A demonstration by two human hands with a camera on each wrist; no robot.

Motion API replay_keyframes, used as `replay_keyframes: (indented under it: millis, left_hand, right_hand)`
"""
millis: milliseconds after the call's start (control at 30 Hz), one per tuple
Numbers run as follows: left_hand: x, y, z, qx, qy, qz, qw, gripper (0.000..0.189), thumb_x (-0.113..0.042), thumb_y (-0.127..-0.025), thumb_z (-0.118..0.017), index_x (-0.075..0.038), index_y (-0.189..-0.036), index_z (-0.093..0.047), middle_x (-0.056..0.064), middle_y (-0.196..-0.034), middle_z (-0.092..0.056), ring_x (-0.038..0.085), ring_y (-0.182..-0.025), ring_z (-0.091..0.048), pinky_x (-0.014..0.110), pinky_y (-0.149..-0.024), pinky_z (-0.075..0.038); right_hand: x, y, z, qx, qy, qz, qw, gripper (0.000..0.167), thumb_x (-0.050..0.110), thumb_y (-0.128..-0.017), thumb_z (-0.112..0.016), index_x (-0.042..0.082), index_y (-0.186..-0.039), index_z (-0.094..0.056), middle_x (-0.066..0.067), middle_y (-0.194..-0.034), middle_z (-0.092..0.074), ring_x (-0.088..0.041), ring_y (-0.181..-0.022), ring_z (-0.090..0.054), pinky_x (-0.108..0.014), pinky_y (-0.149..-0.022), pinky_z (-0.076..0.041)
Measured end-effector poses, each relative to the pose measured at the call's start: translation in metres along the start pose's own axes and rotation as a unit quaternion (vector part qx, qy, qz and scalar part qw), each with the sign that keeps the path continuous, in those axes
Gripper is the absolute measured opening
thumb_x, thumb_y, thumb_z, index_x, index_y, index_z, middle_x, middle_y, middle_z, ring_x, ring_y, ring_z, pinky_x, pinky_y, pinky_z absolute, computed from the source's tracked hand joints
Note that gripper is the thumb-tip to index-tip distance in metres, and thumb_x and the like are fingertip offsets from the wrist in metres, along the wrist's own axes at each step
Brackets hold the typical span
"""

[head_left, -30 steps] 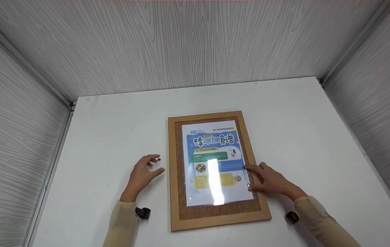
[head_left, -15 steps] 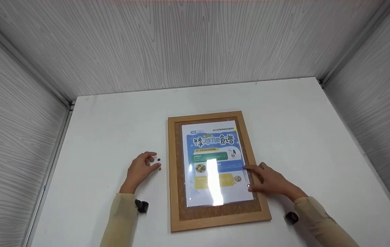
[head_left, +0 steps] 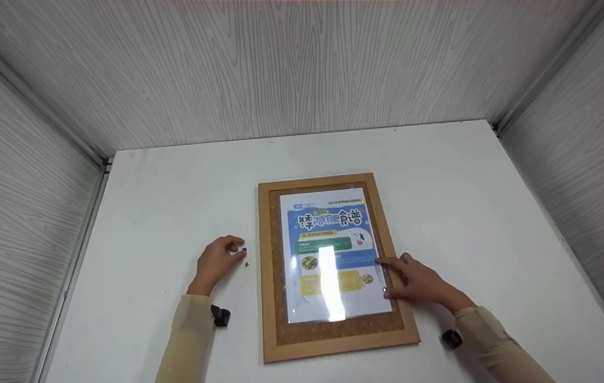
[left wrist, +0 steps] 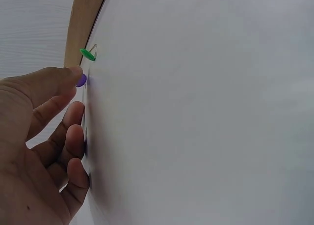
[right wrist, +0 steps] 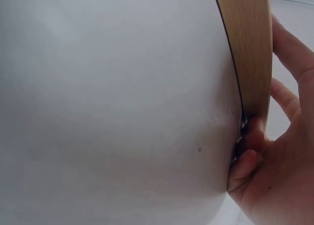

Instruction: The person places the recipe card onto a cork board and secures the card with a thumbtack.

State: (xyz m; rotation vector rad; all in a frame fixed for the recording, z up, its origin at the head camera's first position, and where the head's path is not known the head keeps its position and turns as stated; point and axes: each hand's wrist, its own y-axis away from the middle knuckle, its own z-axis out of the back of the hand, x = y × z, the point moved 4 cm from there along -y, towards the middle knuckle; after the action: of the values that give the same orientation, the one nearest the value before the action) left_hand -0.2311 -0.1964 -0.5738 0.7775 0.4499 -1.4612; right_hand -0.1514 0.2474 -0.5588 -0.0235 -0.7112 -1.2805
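A wood-framed corkboard [head_left: 343,333] lies flat on the table, bearing a laminated poster [head_left: 323,231] with blue, green and yellow panels. Left of the frame, my left hand [head_left: 218,263] pinches a purple thumbtack [left wrist: 81,80] between thumb and index finger, its other fingers loosely bent near the tabletop. Close by, a green thumbtack [left wrist: 88,54] rests on its side on the table. My right hand [head_left: 418,279] reaches over the frame's right side, thumb and index fingertips on the poster's right edge. The right wrist view shows its other fingers bent low beside the wooden frame [right wrist: 248,48].
The white table [head_left: 174,191] is bounded by grey wood-grain panels at the back [head_left: 302,69] and both sides. Glare covers part of the poster. A small yellow tack [head_left: 362,202] shows at its upper right corner. Each wrist carries a small black camera [head_left: 220,316].
My left thumb and index finger have drawn together around the purple thumbtack, and the green one beside it has come into sight. The right hand has stayed in place on the poster's edge.
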Motion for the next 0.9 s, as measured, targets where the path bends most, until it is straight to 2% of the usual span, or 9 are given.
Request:
replay_keyframes:
  millis: [367,600,900]
  left_hand:
    - [-0.0008,-0.0010,-0.0015,0.008,-0.023,0.000,0.9997,0.020,-0.018,-0.088,-0.068,-0.011,-0.107,-0.071,0.008,-0.101,-0.067,0.022,-0.094,-0.060,0.041,-0.081,-0.047]
    - [-0.0008,0.0003,-0.0012,0.002,-0.029,-0.004,0.9996,0.013,-0.017,-0.088,-0.067,-0.012,-0.099,-0.072,0.006,-0.098,-0.068,0.020,-0.089,-0.060,0.039,-0.077,-0.046]
    - [-0.0016,0.0022,0.0000,0.002,0.008,-0.009,0.9999,0.011,-0.015,-0.089,-0.065,-0.010,-0.096,-0.071,0.007,-0.094,-0.068,0.020,-0.087,-0.059,0.034,-0.077,-0.045]
  right_hand:
    - [0.0031,0.0018,0.0016,0.001,-0.004,0.003,1.0000,0.080,0.060,-0.074,-0.072,0.037,-0.144,-0.040,-0.001,-0.088,-0.039,-0.015,-0.075,-0.039,-0.029,-0.062,-0.031]
    - [0.0034,0.0024,0.0016,0.000,-0.006,0.004,1.0000,0.080,0.059,-0.074,-0.073,0.036,-0.143,-0.040,-0.002,-0.088,-0.039,-0.015,-0.076,-0.040,-0.030,-0.063,-0.032]
    - [0.0019,0.0018,0.0014,-0.001,-0.006,0.002,1.0000,0.080,0.059,-0.074,-0.073,0.037,-0.144,-0.040,-0.002,-0.088,-0.038,-0.015,-0.076,-0.040,-0.029,-0.062,-0.032]
